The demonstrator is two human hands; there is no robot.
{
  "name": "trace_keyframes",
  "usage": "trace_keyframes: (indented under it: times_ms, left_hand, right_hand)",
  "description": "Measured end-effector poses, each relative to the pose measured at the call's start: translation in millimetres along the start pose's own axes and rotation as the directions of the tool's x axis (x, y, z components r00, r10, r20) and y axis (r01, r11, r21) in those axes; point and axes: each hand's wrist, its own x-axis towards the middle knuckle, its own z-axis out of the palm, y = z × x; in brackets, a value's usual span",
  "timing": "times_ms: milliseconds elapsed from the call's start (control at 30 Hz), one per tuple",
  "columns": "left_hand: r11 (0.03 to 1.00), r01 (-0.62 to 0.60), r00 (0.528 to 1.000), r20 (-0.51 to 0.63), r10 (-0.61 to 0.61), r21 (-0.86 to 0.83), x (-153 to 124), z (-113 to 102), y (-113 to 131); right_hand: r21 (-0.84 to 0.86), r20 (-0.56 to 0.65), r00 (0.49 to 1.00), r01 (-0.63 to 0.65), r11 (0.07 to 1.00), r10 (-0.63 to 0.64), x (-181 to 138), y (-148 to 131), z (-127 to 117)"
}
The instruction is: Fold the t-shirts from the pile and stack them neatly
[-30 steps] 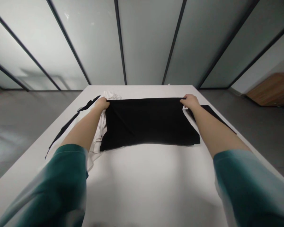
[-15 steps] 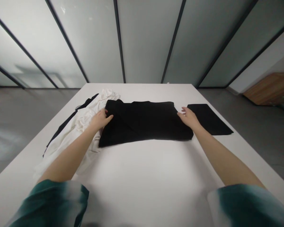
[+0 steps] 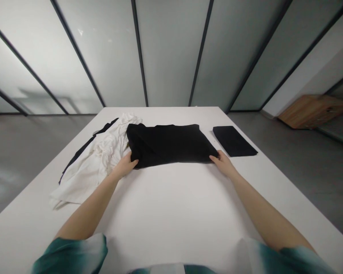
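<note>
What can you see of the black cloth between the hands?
The black cloth looks like soft, matte fabric, folded into a wide, roughly four-sided shape. Its far edge is uneven, its left end rumpled. It lies spread over the white table, left end beside the white cloth; contact there is unclear. The left hand grips its near left corner, the right hand its near right.

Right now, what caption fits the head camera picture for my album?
Left hand and right hand hold a black cloth by its near corners on a white table, beside rumpled white cloth.
</note>
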Motion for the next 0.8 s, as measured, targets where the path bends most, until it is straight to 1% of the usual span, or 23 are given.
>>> trace_keyframes:
  times_ms: [100, 167, 233, 300, 367, 433, 467, 500, 533, 567, 600, 633, 667, 733, 767, 800]
  left_hand:
    - [0.976, 0.020, 0.998, -0.047, -0.031, -0.218, 12, 5, 3]
    - [0.943, 0.067, 0.993, -0.067, -0.093, -0.326, 13, 0, 4]
    - [0.907, 0.126, 0.985, -0.056, -0.161, -0.401, 8, -7, 3]
    - [0.870, 0.172, 0.981, -0.004, -0.196, -0.462, -3, -14, 1]
    - [0.838, 0.213, 0.977, 0.092, -0.192, -0.502, -18, -20, -3]
    - [0.826, 0.262, 0.959, 0.234, -0.162, -0.499, -33, -28, -8]
    - [0.833, 0.288, 0.938, 0.315, -0.146, -0.472, -39, -33, -10]
    - [0.848, 0.313, 0.907, 0.400, -0.133, -0.427, -43, -39, -13]
    - [0.868, 0.329, 0.875, 0.467, -0.131, -0.372, -44, -46, -16]
    - [0.888, 0.334, 0.850, 0.509, -0.138, -0.317, -43, -53, -18]
    - [0.904, 0.334, 0.839, 0.522, -0.156, -0.268, -39, -59, -21]
    - [0.915, 0.330, 0.850, 0.495, -0.180, -0.234, -31, -64, -22]
    - [0.922, 0.319, 0.881, 0.427, -0.202, -0.221, -21, -68, -23]
    - [0.933, 0.270, 0.951, 0.219, -0.219, -0.237, 5, -68, -20]
    - [0.939, 0.240, 0.969, 0.116, -0.217, -0.248, 20, -64, -16]
    - [0.942, 0.221, 0.975, 0.054, -0.214, -0.253, 35, -59, -12]
  right_hand:
    - [0.129, -0.057, 0.992, -0.103, 0.986, 0.111, 4, -4, -2]
    - [0.195, -0.069, 0.986, -0.135, 0.972, 0.151, 2, -8, -7]
    - [0.233, -0.073, 0.984, -0.141, 0.962, 0.162, -4, -11, -14]
    - [0.252, -0.064, 0.984, -0.147, 0.956, 0.168, -13, -13, -24]
    - [0.264, -0.030, 0.983, -0.166, 0.950, 0.180, -26, -14, -36]
    - [0.230, 0.072, 0.974, -0.224, 0.947, 0.213, -38, -16, -53]
    - [0.178, 0.163, 0.956, -0.271, 0.946, 0.244, -44, -16, -63]
    - [0.107, 0.275, 0.918, -0.323, 0.940, 0.284, -48, -17, -73]
    - [0.024, 0.383, 0.864, -0.364, 0.931, 0.328, -50, -18, -82]
    - [-0.061, 0.468, 0.804, -0.386, 0.921, 0.368, -50, -19, -91]
    - [-0.129, 0.516, 0.761, -0.385, 0.914, 0.393, -47, -21, -98]
    - [-0.171, 0.522, 0.754, -0.365, 0.915, 0.398, -40, -22, -102]
    - [-0.184, 0.492, 0.783, -0.333, 0.925, 0.380, -31, -24, -104]
    - [-0.155, 0.352, 0.890, -0.251, 0.955, 0.291, -6, -26, -100]
    - [-0.135, 0.265, 0.931, -0.220, 0.966, 0.249, 8, -27, -93]
    - [-0.128, 0.192, 0.955, -0.202, 0.971, 0.224, 24, -28, -84]
